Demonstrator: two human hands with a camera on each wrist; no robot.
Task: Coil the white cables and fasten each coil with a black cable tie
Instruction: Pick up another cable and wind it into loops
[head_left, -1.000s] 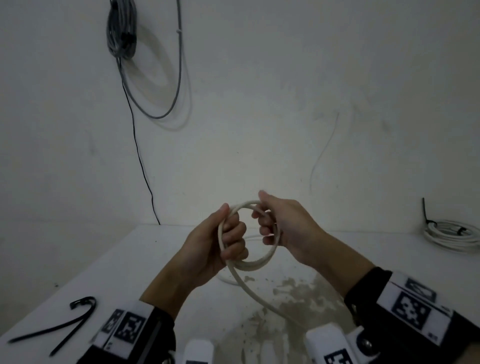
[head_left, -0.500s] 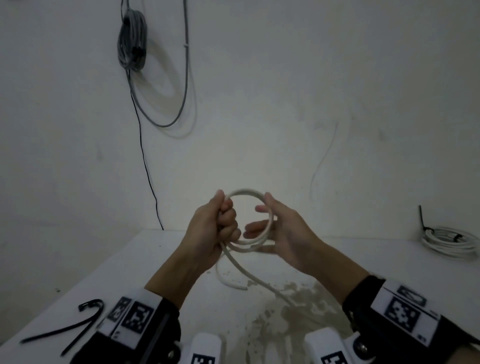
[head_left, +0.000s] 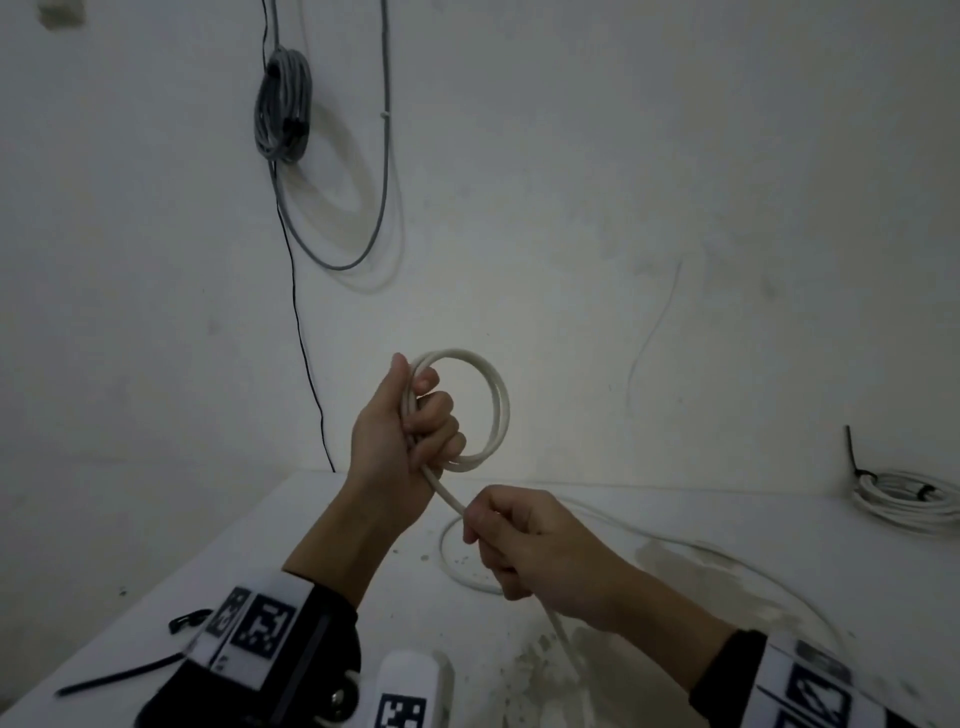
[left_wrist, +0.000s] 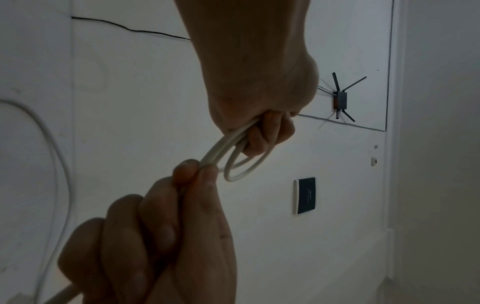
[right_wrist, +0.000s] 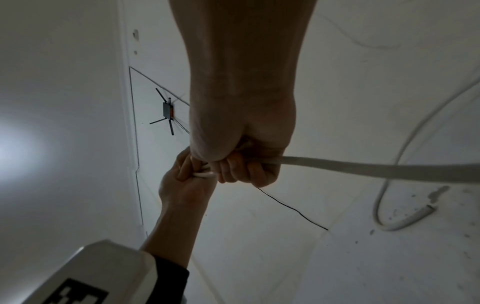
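left hand (head_left: 400, 441): fingers curled round the coil (head_left: 480, 410)
right hand (head_left: 540, 545): fingers pinch the white cable (head_left: 449, 499) below it
cable tie (head_left: 119, 675): on tabletop (head_left: 675, 525)

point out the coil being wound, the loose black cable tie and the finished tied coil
white cable coil (head_left: 496, 410), head view, right side of the loops the left hand grips
black cable tie (head_left: 117, 675), head view, middle of its strap on the table
tied cable coil (head_left: 904, 506), head view, its stacked loops at far right
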